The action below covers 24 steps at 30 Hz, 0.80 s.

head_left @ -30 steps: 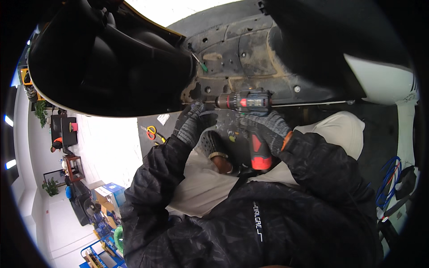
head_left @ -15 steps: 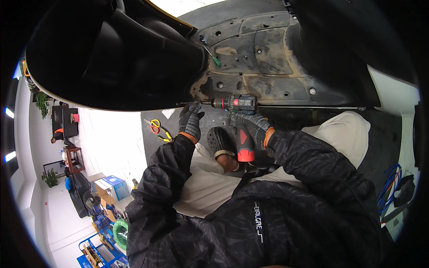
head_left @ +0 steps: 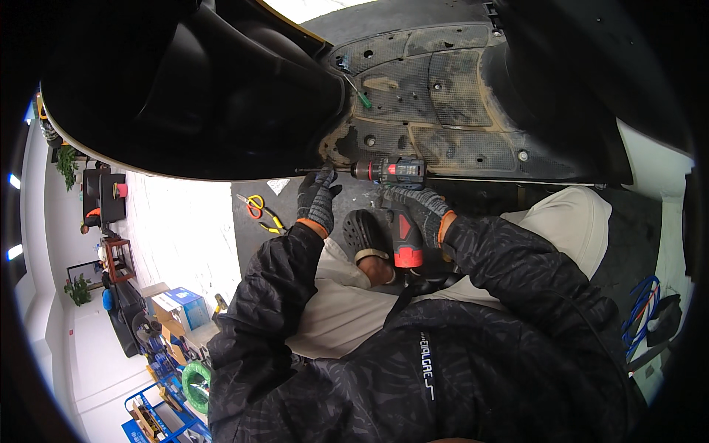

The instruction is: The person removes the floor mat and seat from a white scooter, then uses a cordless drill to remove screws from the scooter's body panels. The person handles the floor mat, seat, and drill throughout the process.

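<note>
A black, grey and red cordless drill (head_left: 399, 171) lies level along the near edge of a dusty black scooter floorboard (head_left: 461, 144), its chuck toward the left. My gloved right hand (head_left: 419, 209) is closed round its grip, above the red battery. From the chuck a long thin bit (head_left: 304, 170) runs left. The fingers of my gloved left hand (head_left: 317, 201) close round this bit, close to the body panel's edge; the bit's tip shows beyond them. On the floorboard rests a screwdriver (head_left: 364, 99) with a green handle, apart from both hands.
Red-and-yellow scissors (head_left: 255, 206) and yellow-handled pliers (head_left: 274, 222) lie on the dark mat left of my left hand. A large curved black panel (head_left: 236, 111) rises at the far left. My shoe (head_left: 363, 235) is below the drill. Blue hoses (head_left: 641, 314) lie at the right; boxes (head_left: 185, 310) stand lower left.
The view has shifted slightly, so the floorboard sits a little further right and lower. Both hands keep their hold, and the drill stays in nearly the same place.
</note>
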{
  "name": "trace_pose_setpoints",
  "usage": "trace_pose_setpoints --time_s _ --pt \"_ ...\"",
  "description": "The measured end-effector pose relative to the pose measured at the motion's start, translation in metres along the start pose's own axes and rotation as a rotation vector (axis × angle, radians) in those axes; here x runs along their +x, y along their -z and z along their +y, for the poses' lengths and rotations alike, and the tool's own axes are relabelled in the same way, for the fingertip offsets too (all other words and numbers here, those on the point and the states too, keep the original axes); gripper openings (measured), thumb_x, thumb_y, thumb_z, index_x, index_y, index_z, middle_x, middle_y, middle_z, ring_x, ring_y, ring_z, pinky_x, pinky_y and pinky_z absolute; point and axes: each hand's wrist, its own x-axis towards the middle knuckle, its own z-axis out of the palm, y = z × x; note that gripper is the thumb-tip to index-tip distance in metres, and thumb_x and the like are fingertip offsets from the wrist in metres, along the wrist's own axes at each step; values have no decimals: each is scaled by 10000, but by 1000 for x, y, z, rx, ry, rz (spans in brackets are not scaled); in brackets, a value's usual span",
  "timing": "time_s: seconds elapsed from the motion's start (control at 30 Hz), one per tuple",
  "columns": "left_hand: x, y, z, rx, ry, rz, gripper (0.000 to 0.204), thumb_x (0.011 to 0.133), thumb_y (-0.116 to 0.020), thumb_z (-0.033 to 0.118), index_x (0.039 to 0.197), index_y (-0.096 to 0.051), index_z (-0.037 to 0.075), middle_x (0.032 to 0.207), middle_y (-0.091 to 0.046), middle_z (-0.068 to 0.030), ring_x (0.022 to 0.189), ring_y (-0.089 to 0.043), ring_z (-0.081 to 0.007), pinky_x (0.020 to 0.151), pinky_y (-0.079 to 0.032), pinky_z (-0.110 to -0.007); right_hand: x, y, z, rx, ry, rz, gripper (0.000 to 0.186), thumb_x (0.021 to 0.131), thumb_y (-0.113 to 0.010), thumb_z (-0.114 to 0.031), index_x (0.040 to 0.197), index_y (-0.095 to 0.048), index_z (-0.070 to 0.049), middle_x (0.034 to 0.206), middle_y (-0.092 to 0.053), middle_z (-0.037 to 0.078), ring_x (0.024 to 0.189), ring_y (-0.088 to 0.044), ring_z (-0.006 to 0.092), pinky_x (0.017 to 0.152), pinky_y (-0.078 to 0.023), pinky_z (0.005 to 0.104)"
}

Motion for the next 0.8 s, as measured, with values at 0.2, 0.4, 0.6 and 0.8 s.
trace_pose_setpoints --time_s 0.2,0.4,0.6,0.8 --pt "3 1 -2 9 20 7 252 995 -662 128 1232 -636 47 1188 -642 -70 1083 -628 -198 867 -557 -377 9 4 7 29 84 -47 193 979 -701 -254 1142 -709 -152 914 -700 -26 741 -633 117 659 -548 291" --pt "-1 -2 2 30 19 9 259 992 -672 144 1217 -629 22 1168 -648 -89 1074 -633 -213 854 -555 -380 0 0 -2 -39 27 -18 267 963 -714 -307 1152 -704 -118 951 -726 3 771 -671 153 692 -578 335" --pt "5 -12 7 -12 104 145 266 977 -702 172 1203 -651 42 1028 -682 -61 850 -684 -201 673 -591 -348 -15 -7 -25 455 -103 -266 380 957 -691 -402 1151 -679 -76 939 -743 114 692 -705 263 654 -618 411" --pt "12 -10 5 -54 164 156 218 964 -706 164 1162 -649 90 977 -686 -64 857 -684 -213 706 -593 -385 -11 -10 -23 210 -2 -102 248 978 -698 -282 1134 -689 -89 965 -740 73 750 -709 208 693 -622 372"
